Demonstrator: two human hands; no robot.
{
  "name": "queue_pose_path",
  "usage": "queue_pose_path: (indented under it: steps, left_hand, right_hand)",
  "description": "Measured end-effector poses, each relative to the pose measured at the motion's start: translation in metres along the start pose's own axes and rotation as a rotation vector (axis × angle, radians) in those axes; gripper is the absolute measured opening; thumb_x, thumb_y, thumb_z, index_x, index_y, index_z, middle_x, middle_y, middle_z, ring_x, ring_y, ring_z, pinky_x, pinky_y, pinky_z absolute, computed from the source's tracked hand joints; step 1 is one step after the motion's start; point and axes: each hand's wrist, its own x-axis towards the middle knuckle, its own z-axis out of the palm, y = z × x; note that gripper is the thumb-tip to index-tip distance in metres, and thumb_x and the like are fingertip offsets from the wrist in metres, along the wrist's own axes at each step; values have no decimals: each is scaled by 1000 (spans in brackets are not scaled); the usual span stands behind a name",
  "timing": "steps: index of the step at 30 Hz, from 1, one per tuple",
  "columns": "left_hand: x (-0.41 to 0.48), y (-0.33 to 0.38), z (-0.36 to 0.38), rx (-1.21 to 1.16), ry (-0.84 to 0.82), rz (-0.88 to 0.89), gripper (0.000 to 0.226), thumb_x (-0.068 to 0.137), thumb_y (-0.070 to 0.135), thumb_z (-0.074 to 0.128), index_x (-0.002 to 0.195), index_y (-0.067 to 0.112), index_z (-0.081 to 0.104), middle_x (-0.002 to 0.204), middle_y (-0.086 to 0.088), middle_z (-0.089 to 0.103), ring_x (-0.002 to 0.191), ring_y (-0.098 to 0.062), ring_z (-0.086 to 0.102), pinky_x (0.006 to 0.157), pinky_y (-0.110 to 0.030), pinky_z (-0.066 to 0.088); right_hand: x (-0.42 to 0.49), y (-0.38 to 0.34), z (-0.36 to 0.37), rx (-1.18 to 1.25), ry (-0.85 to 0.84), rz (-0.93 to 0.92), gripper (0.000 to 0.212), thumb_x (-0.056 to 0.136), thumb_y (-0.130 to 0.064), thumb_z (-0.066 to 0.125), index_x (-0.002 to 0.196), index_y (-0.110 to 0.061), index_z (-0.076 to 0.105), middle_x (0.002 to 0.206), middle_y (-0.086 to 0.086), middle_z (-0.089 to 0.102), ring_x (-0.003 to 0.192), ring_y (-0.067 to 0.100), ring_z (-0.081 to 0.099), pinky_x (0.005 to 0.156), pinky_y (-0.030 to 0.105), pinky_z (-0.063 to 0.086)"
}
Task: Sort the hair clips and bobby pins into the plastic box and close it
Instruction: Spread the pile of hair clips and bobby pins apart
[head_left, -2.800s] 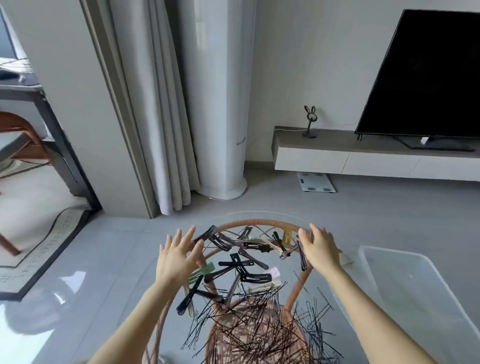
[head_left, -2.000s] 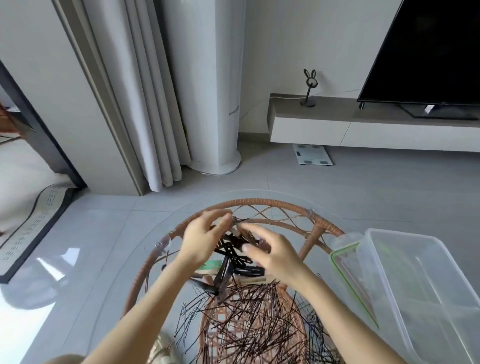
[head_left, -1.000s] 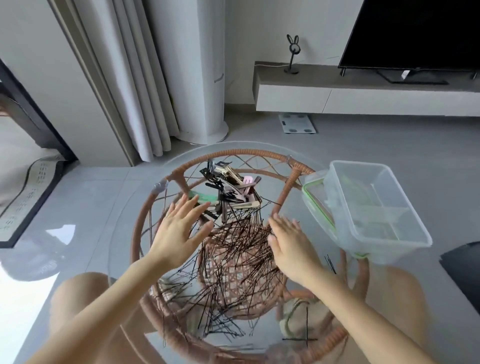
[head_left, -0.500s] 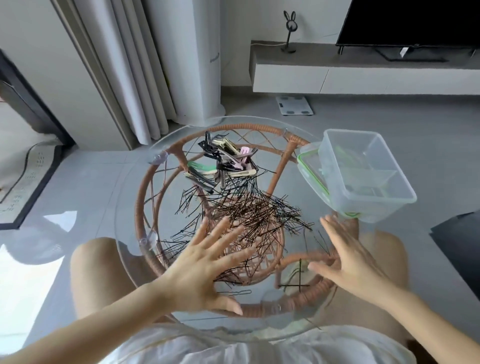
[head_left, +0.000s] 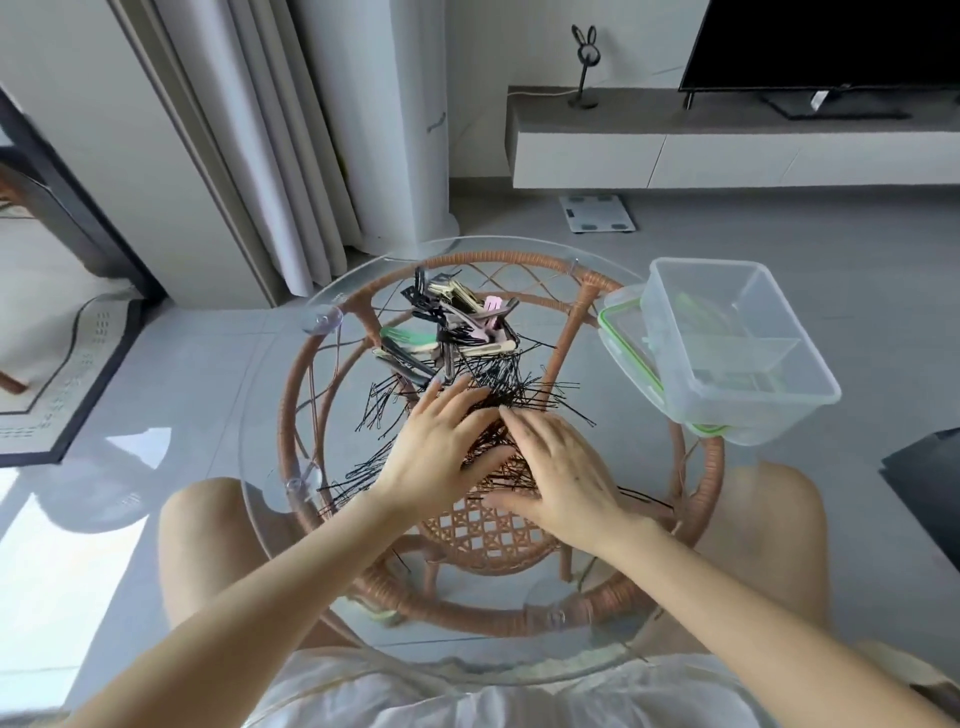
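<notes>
While both hands lie flat with fingers spread, the left hand (head_left: 441, 447) and right hand (head_left: 563, 470) cover the bobby pins (head_left: 498, 389); hair clips (head_left: 452, 327) sit beyond, box (head_left: 737, 358) far right.

Thin black wire bobby pins (head_left: 498, 384) lie in a dark tangle beside a heap of flat hair clips (head_left: 452, 327) — black, pale pink, mint green and cream. The clear plastic box (head_left: 737, 353) sits on a green-rimmed transparent lid (head_left: 618, 343), over a tan-brown woven rattan table frame (head_left: 571, 322) — lattice-patterned at its centre.

television (head_left: 831, 41); curtain (head_left: 260, 130); bathroom scale (head_left: 597, 213)
</notes>
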Motion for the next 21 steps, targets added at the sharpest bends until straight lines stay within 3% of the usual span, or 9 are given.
queue_pose_path:
  steps: [3, 5, 7, 9, 12, 14, 18, 21]
  left_hand:
    - [-9, -6, -14, -135, 155, -145, 58, 86, 62, 33, 122, 23, 56, 136, -1, 53, 134, -20, 40, 116, -51, 23]
    - [-24, -18, -23, -126, 244, -339, 57, 87, 61, 26, 123, 27, 55, 138, 1, 51, 134, -17, 39, 117, -50, 18]
    - [-38, -30, -27, -74, 282, -594, 63, 87, 60, 17, 124, 26, 55, 139, -4, 51, 134, -21, 39, 116, -54, 18]
    - [-48, -32, -22, -44, 181, -777, 73, 84, 61, 6, 132, 26, 48, 146, -7, 42, 140, -26, 30, 117, -56, 11]
    - [-48, -21, -6, 6, 15, -801, 79, 78, 66, -5, 142, 34, 30, 157, -8, 17, 145, -34, 7, 117, -54, -6]
    - [-37, -14, -1, -38, 18, -821, 78, 79, 65, -4, 143, 34, 26, 157, -11, 12, 145, -36, 0, 116, -50, -8]
    - [-6, 1, 7, -242, 139, -780, 56, 95, 49, 19, 142, 21, 32, 156, -15, 17, 146, -28, 5, 118, -41, -4]
    - [14, 9, 12, -456, 321, -775, 45, 98, 34, 32, 134, 11, 44, 149, -15, 34, 143, -26, 21, 120, -44, 10]
  right_hand:
    - [4, 6, -12, 166, 214, 26, 77, 83, -67, 33, 133, -9, 42, 133, 5, 53, 122, 15, 46, 105, 28, 35]
    - [7, 18, -20, 271, 318, 136, 70, 85, -62, 34, 129, -8, 46, 132, 5, 53, 123, 14, 45, 105, 24, 31]
    - [10, 34, -23, 324, 338, 289, 65, 88, -55, 35, 131, -7, 43, 138, 7, 47, 129, 18, 40, 107, 24, 25]
    - [17, 41, -20, 365, 261, 389, 62, 92, -52, 35, 137, -8, 36, 146, 8, 38, 136, 21, 31, 113, 30, 20]
    - [36, 29, -14, 386, 169, 374, 59, 94, -48, 31, 139, -10, 32, 148, 9, 36, 139, 22, 25, 115, 47, 21]
    - [47, 13, -5, 385, 177, 332, 52, 96, -41, 33, 135, -7, 39, 140, 11, 45, 134, 25, 33, 114, 46, 24]
    - [57, -17, 4, 472, 247, 348, 53, 93, -43, 30, 126, -7, 50, 131, 10, 54, 126, 24, 44, 111, 45, 30]
    - [56, -24, -4, 586, 315, 375, 40, 96, -33, 36, 123, -9, 53, 127, 7, 58, 121, 21, 49, 106, 37, 36]
